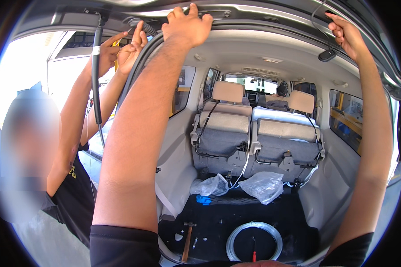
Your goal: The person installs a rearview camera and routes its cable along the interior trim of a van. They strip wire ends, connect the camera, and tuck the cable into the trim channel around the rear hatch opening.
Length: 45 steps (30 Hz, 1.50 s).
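My left hand (pixel 187 27) is raised to the top edge of a vehicle's open rear doorway. Its fingers are apart against the dark tailgate panel (pixel 249 17), and nothing shows in them. My right hand (pixel 348 39) reaches up at the right of the same panel. Its index finger stretches to the metal while the others curl in; anything pinched there is hidden. Just left of it, a small black oval part (pixel 327 55) dangles on a thin dark cable. Beside my left hand, a ribbed black cable sleeve (pixel 148 27) enters the panel.
At the left a co-worker raises both hands (pixel 122 55) by a tailgate strut (pixel 96 66). On the cargo floor lie a hammer (pixel 188 240), a wire coil (pixel 231 240), a red-handled tool (pixel 254 256) and plastic bags (pixel 263 187). Beige seats (pixel 229 120) stand beyond; someone sits in front.
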Each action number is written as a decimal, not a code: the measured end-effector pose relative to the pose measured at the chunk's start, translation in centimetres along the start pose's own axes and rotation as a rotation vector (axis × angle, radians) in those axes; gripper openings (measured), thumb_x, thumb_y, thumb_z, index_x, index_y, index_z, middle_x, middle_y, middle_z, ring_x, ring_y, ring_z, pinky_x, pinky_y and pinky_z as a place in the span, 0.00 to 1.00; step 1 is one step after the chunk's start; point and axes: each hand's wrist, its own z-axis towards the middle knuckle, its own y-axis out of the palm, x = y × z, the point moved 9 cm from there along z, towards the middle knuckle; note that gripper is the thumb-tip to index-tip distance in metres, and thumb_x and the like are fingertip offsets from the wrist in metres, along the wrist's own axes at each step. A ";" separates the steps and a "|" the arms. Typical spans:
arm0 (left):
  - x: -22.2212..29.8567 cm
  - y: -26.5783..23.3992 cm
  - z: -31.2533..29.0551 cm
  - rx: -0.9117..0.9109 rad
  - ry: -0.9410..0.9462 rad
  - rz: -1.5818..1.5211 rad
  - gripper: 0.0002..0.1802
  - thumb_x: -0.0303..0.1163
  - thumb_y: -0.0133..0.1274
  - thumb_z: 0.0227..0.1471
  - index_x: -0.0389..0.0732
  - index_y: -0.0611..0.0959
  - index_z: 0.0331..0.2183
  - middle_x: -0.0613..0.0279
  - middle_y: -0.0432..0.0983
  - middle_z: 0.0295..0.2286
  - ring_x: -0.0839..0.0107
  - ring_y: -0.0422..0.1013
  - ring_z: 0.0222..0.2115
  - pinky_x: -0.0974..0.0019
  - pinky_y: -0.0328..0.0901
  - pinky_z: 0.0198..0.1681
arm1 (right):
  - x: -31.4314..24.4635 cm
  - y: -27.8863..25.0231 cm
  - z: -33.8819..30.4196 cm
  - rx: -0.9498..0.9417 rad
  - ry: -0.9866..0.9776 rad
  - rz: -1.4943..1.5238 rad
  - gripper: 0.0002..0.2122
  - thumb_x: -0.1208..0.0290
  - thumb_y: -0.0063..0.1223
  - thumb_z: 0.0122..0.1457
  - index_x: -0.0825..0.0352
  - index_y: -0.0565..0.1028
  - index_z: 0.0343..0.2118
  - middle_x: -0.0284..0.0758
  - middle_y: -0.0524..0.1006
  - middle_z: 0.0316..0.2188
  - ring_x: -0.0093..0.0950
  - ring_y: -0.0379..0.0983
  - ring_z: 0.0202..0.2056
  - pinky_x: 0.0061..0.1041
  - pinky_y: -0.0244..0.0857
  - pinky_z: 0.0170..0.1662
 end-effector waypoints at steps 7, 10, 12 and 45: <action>1.0 -2.4 -1.2 -0.032 -0.002 -0.081 0.41 0.56 0.34 0.63 0.43 0.62 0.69 0.41 0.56 0.66 0.47 0.55 0.66 0.42 0.55 0.66 | 0.6 1.5 1.5 -0.099 0.148 0.298 0.11 0.70 0.47 0.70 0.65 0.72 0.51 0.24 0.72 0.23 0.10 0.58 0.17 0.10 0.53 0.15; 1.2 -2.1 -0.8 -0.062 -0.013 -0.070 0.40 0.55 0.34 0.62 0.43 0.62 0.69 0.41 0.56 0.66 0.47 0.55 0.66 0.42 0.55 0.66 | 2.1 1.0 3.8 -0.320 0.173 0.606 0.10 0.70 0.45 0.71 0.68 0.73 0.48 0.27 0.72 0.25 0.12 0.60 0.17 0.11 0.56 0.15; 1.1 -1.8 -0.9 -0.069 -0.013 -0.076 0.40 0.56 0.35 0.62 0.43 0.62 0.69 0.41 0.56 0.66 0.47 0.55 0.67 0.42 0.55 0.66 | 3.0 1.7 4.4 -0.418 0.189 0.713 0.09 0.69 0.44 0.71 0.70 0.73 0.44 0.29 0.72 0.25 0.13 0.60 0.17 0.11 0.57 0.16; 0.1 0.4 0.4 -0.074 -0.046 0.038 0.41 0.61 0.31 0.63 0.54 0.58 0.71 0.49 0.51 0.68 0.54 0.49 0.69 0.43 0.51 0.68 | 3.0 5.7 4.4 -0.423 0.123 0.794 0.07 0.71 0.49 0.57 0.68 0.74 0.26 0.31 0.72 0.18 0.19 0.67 0.19 0.17 0.64 0.20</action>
